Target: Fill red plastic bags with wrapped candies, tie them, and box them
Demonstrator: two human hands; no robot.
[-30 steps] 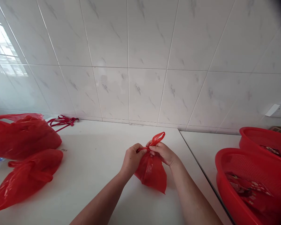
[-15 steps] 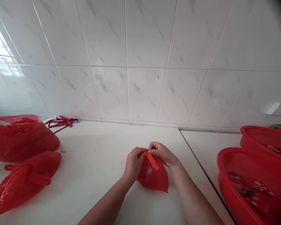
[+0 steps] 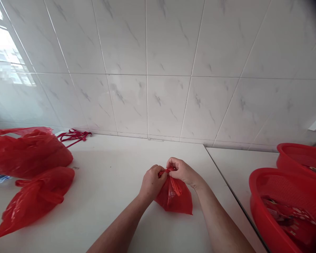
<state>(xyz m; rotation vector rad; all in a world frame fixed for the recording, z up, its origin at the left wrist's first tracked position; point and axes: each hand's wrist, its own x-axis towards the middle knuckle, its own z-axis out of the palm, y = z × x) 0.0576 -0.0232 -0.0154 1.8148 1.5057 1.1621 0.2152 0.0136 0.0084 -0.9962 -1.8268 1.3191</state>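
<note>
A small red plastic bag (image 3: 177, 203) rests on the white table (image 3: 113, 189) in front of me, its top gathered and twisted. My left hand (image 3: 153, 181) pinches the gathered neck from the left, with thumb and fingers pressed together. From the other side my right hand (image 3: 183, 172) grips the same neck, its fingers curled over the plastic. A loose strip of the bag hangs down below my right fingers. The fingertips partly hide the twisted part, so I cannot tell whether it is knotted.
Two red plastic bags, a larger one (image 3: 34, 154) and a smaller one (image 3: 39, 200), lie at left. Dark red ribbons (image 3: 73, 134) lie by the tiled wall (image 3: 168, 102). Two red baskets, a near one (image 3: 260, 207) and a far one (image 3: 284, 160), hold red printed packets at right.
Both hands stay at the bag's neck, now pulled tighter and more bunched. The hanging strip has crumpled and narrowed. The whole view has shifted slightly, with things appearing farther right.
</note>
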